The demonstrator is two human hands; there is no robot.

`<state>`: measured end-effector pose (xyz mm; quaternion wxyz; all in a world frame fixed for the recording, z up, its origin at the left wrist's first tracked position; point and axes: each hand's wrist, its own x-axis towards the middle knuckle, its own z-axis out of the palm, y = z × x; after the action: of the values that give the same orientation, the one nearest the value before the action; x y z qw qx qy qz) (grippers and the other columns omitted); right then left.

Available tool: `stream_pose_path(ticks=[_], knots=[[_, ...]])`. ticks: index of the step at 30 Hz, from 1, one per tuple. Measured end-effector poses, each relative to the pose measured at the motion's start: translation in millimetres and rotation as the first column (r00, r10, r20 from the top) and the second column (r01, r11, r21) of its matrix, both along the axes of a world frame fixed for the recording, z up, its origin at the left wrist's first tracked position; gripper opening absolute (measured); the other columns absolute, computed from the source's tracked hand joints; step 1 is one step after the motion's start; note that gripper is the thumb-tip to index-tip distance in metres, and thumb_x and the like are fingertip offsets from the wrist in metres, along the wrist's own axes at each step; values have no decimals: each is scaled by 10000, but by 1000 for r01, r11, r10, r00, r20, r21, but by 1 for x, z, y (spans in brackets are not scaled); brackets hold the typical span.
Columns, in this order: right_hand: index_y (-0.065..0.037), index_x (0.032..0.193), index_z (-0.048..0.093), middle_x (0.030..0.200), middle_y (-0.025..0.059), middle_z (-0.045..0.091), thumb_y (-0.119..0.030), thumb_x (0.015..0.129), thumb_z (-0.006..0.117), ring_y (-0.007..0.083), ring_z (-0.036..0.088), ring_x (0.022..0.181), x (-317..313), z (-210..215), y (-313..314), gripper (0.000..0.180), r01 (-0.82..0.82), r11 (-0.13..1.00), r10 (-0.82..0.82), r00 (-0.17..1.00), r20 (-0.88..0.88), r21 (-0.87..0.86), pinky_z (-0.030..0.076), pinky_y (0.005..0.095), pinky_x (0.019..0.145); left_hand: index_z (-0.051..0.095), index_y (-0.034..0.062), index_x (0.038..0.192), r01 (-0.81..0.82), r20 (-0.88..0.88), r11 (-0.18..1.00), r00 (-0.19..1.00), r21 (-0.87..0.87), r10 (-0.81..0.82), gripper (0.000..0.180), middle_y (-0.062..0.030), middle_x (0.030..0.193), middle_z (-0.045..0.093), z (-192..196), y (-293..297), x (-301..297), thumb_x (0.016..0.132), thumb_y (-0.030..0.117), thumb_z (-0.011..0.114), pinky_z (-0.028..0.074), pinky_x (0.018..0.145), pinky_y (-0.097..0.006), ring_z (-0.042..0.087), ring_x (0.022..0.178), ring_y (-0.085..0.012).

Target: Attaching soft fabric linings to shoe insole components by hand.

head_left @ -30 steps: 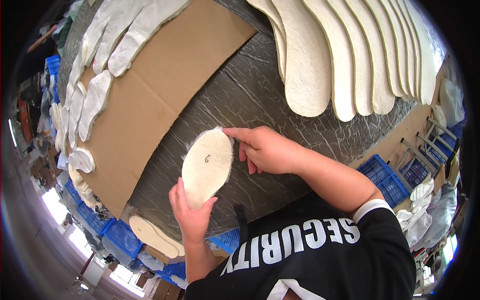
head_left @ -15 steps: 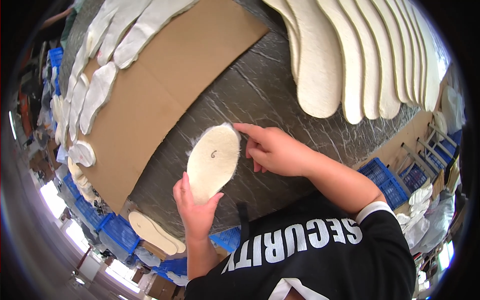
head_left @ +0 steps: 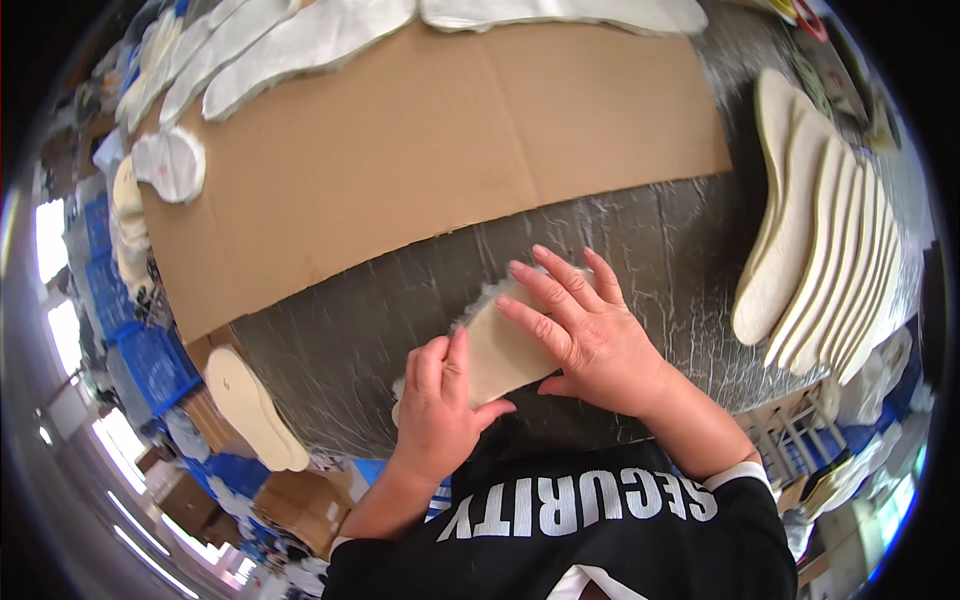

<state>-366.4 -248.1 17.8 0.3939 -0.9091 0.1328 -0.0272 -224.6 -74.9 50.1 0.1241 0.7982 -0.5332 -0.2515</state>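
Note:
A cream insole (head_left: pixel 497 352) with a fuzzy white edge lies slanted before me at the table's near side. My left hand (head_left: pixel 435 395) grips its left end, fingers on the far edge and thumb on the near side. Over the right end lies my right hand (head_left: pixel 600 345), its fingers stretched out and spread and its thumb near the lower edge. Both hands hide much of the insole.
Brown cardboard (head_left: pixel 400 150) covers the far part of the dark, creased tabletop (head_left: pixel 330 350). White fuzzy pieces (head_left: pixel 310 50) line its far edge. Overlapping cream insoles (head_left: pixel 790 230) fan out at right; others (head_left: pixel 250 405) rest at lower left near a blue crate (head_left: pixel 155 365).
My view has turned, shifting the cardboard and insole row. The insole has tipped from upright to slanting right. My right hand went from pointing at its tip to lying spread over it.

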Motion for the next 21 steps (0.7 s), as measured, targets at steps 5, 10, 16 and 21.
stream_pose_path(ticks=[5, 10, 16, 21], knots=[[-177, 1376, 472, 1391, 90, 481, -252, 499, 883, 299, 423, 1324, 5, -1, -3, 971, -40, 998, 35, 995, -97, -57, 282, 569, 1094, 419, -10, 1366, -112, -145, 992, 984, -55, 103, 924, -152, 1228, 468, 12, 1, 14, 615, 256, 886, 508, 816, -425, 555, 1022, -339], [-172, 1352, 493, 1385, 114, 482, -261, 488, 875, 340, 440, 1287, 0, -1, -4, 950, 2, 998, -7, 996, -84, -58, 294, 576, 1069, 527, 7, 1106, -275, -281, 960, 918, 53, 279, 403, -180, 1101, 563, 14, 33, 37, 783, 93, 752, 538, 772, -373, 622, 901, -346], [-252, 1301, 559, 1402, 132, 453, -278, 456, 887, 367, 423, 1289, -1, 2, -3, 907, -41, 994, 23, 985, -169, -102, 292, 571, 1063, 585, -16, 906, -369, -319, 926, 871, 81, 374, 152, -152, 829, 628, 3, 33, 40, 820, 32, 700, 521, 643, -341, 646, 721, -309], [-298, 1275, 593, 1414, 142, 436, -279, 438, 897, 384, 415, 1291, 2, 2, -1, 891, -67, 990, 43, 981, -188, -126, 286, 567, 1067, 605, -19, 865, -408, -332, 910, 851, 74, 408, 111, -146, 793, 633, -2, 33, 41, 822, 24, 697, 501, 586, -323, 647, 679, -288]])
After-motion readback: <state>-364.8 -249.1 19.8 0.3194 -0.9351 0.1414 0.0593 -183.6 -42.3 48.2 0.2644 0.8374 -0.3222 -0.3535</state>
